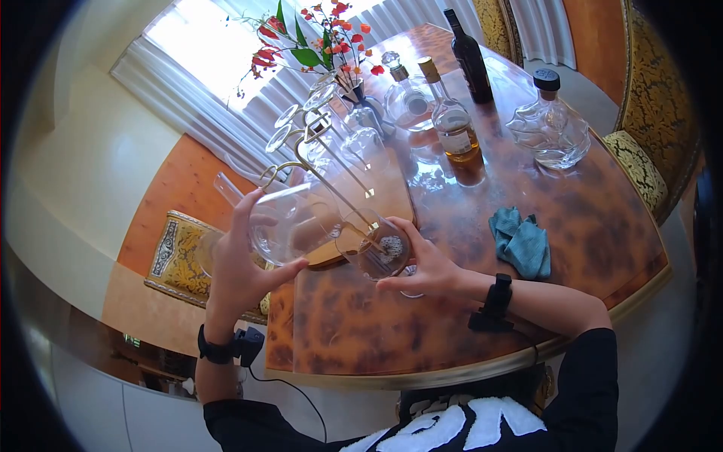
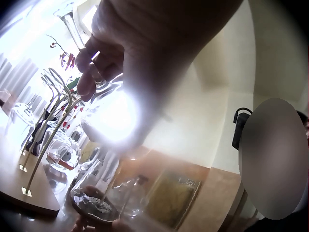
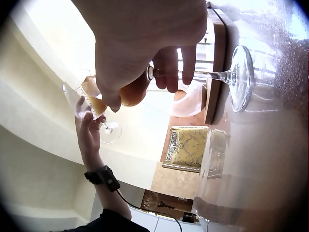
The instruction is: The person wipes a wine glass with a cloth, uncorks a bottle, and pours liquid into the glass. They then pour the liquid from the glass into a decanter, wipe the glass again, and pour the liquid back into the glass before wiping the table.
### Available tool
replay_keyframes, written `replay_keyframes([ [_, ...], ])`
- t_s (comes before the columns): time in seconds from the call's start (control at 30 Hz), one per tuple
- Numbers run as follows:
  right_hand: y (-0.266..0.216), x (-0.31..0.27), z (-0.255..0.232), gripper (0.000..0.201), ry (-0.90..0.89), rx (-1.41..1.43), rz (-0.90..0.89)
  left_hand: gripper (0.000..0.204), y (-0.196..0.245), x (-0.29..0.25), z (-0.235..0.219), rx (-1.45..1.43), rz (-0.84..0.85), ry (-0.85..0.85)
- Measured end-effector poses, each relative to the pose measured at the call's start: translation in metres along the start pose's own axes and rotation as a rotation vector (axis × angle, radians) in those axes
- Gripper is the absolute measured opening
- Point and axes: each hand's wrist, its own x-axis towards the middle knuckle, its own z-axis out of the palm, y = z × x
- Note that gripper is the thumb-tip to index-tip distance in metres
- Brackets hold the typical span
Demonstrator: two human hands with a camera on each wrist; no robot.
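My left hand point(image 1: 245, 264) grips a clear wine glass point(image 1: 290, 218), fingers around its stem and the base of the bowl. The glass is tipped on its side, its rim toward a second wine glass point(image 1: 376, 264). That one is held by my right hand point(image 1: 425, 264), with fingers about the bowl and stem. Brownish liquid with bubbles point(image 2: 94, 205) shows inside it in the left wrist view. In the right wrist view its foot point(image 3: 241, 78) is close to the glossy tabletop. Glare hides much of the tipped bowl in the left wrist view.
Just beyond the glasses stands a rack with curved gold hooks point(image 1: 301, 147) on a wooden base point(image 1: 395, 200), stemware hanging from it. Farther back are a flower vase point(image 1: 361, 105), a dark bottle point(image 1: 471, 64), an amber-filled bottle point(image 1: 456, 135) and decanters point(image 1: 553, 132). A teal cloth point(image 1: 522, 241) lies right.
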Motion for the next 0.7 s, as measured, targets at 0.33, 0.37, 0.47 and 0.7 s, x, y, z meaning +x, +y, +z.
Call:
replay_keyframes([
  [0.33, 0.004, 0.000, 0.000, 0.108, 0.007, -0.011, -0.010, 0.105, 0.006, 0.004, -0.008, 0.017, -0.007, 0.034],
  [0.37, 0.003, 0.000, 0.000, 0.107, 0.005, -0.015, -0.003, 0.105, 0.006, 0.003, -0.006, 0.017, -0.006, 0.033],
  [0.47, 0.002, 0.000, 0.000, 0.107, 0.002, -0.009, -0.005, 0.105, 0.004, 0.000, -0.002, 0.014, -0.025, -0.015],
  [0.7, -0.002, -0.001, 0.001, 0.106, 0.004, 0.002, 0.010, 0.103, 0.010, 0.005, -0.013, 0.071, 0.019, 0.079],
])
